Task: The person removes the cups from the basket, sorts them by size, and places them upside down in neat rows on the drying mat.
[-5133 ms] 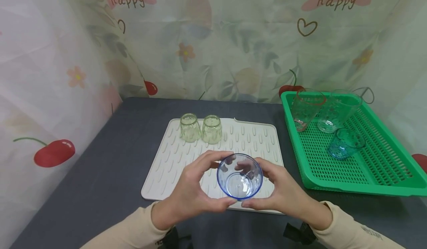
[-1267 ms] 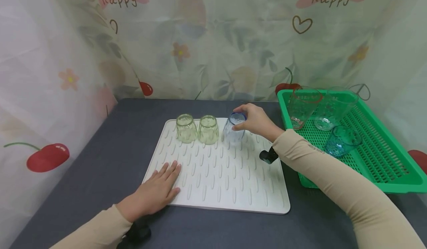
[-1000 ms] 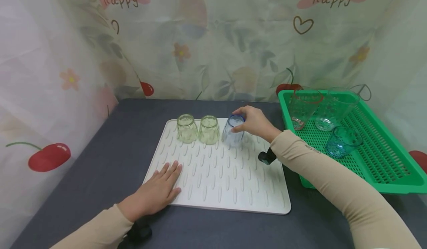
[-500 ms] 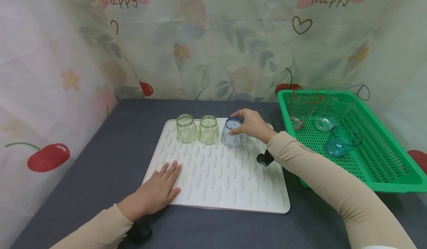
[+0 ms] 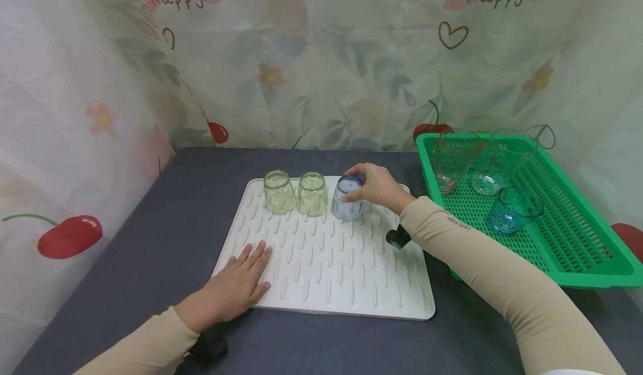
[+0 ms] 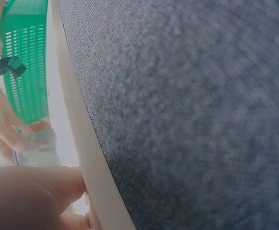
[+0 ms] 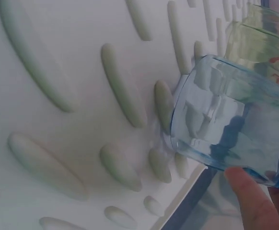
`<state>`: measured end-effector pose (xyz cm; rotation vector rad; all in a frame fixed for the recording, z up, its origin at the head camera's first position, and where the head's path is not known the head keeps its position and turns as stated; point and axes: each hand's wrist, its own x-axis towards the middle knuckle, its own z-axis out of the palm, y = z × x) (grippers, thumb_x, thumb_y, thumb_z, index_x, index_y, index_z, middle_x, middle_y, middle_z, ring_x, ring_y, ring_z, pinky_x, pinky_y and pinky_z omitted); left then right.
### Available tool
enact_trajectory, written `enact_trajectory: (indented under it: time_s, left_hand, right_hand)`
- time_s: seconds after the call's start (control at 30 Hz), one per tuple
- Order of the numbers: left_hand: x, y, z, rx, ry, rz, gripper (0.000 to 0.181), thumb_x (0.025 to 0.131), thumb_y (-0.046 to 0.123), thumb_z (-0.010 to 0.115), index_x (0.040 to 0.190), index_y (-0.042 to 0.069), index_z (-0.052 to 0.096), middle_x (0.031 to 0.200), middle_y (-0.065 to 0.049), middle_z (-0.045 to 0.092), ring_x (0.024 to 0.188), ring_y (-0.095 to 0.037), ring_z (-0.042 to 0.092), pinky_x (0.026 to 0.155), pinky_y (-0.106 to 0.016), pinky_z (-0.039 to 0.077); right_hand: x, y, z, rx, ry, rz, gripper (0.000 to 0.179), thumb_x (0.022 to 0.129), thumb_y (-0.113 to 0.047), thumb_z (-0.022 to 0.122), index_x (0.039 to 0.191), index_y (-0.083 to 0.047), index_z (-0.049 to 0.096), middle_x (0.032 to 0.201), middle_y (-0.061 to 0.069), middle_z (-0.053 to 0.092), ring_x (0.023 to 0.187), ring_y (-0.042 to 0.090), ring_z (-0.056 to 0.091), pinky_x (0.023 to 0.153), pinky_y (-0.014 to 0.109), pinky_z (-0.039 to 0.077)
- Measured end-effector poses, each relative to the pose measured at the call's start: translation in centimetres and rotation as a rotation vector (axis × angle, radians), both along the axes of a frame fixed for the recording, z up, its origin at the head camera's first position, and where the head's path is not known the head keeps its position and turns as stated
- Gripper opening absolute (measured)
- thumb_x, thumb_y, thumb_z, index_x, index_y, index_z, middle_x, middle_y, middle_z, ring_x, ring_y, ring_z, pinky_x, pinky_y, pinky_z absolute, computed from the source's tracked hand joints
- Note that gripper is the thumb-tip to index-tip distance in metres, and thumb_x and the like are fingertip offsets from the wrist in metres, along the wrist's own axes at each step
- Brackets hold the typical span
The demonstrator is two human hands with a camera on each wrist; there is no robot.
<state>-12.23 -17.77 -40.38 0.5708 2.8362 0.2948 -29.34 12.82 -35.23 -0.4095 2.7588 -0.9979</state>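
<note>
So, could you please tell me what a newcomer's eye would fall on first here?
Probably the bright green basket at the right of the table, holding three glasses. Next, the white mat in the middle, where the right hand grips a blue glass beside two green glasses.

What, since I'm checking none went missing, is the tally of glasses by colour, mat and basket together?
Green glasses: 2
Blue glasses: 2
Clear glass with red rim: 1
Clear glass without red rim: 1
Total: 6
</note>
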Motion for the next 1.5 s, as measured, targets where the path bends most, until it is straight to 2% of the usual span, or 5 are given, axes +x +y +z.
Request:
enact_trajectory:
  time_s: [0.13,0.77,1.07,1.33,1.5]
  left_hand:
    - [0.0,0.0,0.1,-0.006,-0.006,0.003,0.064,0.101,0.03,0.049,0.151,-0.001,0.026,0.159,-0.021,0.02,0.146,-0.043,0.016,0.112,-0.063,0.021]
    - [-0.1,0.1,0.1,-0.004,-0.027,0.008,0.065,0.101,0.031,0.049,0.152,0.0,0.024,0.159,-0.02,0.018,0.146,-0.043,0.014,0.112,-0.063,0.02]
    - [-0.2,0.0,-0.1,-0.001,-0.025,0.004,0.065,0.101,0.033,0.049,0.152,0.001,0.024,0.16,-0.019,0.018,0.147,-0.042,0.014,0.112,-0.063,0.021]
    - [0.0,0.0,0.2,-0.008,-0.021,0.008,0.065,0.1,0.032,0.05,0.152,0.0,0.025,0.16,-0.019,0.018,0.147,-0.042,0.015,0.112,-0.062,0.021]
    - [0.0,0.0,0.2,-0.009,-0.026,0.009,0.065,0.1,0.032,0.05,0.152,0.001,0.025,0.16,-0.019,0.018,0.147,-0.042,0.015,0.112,-0.062,0.021]
  right_hand:
    - [-0.1,0.0,-0.2,-0.005,-0.007,-0.007,0.061,0.075,-0.025,0.085,0.128,-0.012,0.059,0.135,0.01,0.054,0.118,0.028,0.053,0.097,0.043,0.048]
    - [0.0,-0.1,-0.4,-0.032,-0.011,-0.012,0.061,0.074,-0.023,0.086,0.127,-0.012,0.057,0.133,0.009,0.054,0.123,0.028,0.05,0.1,0.045,0.046]
    - [-0.1,0.2,-0.4,-0.014,0.032,0.031,0.06,0.074,-0.026,0.085,0.126,-0.012,0.058,0.13,0.009,0.056,0.121,0.027,0.052,0.099,0.043,0.046]
    - [0.0,0.4,0.3,-0.022,0.038,0.07,0.068,0.075,-0.029,0.084,0.133,-0.011,0.053,0.132,0.012,0.054,0.105,0.029,0.053,0.087,0.042,0.047]
    - [0.0,0.7,0.9,-0.036,0.001,0.065,0.066,0.077,-0.031,0.083,0.133,-0.015,0.052,0.135,0.013,0.052,0.119,0.033,0.054,0.094,0.045,0.049]
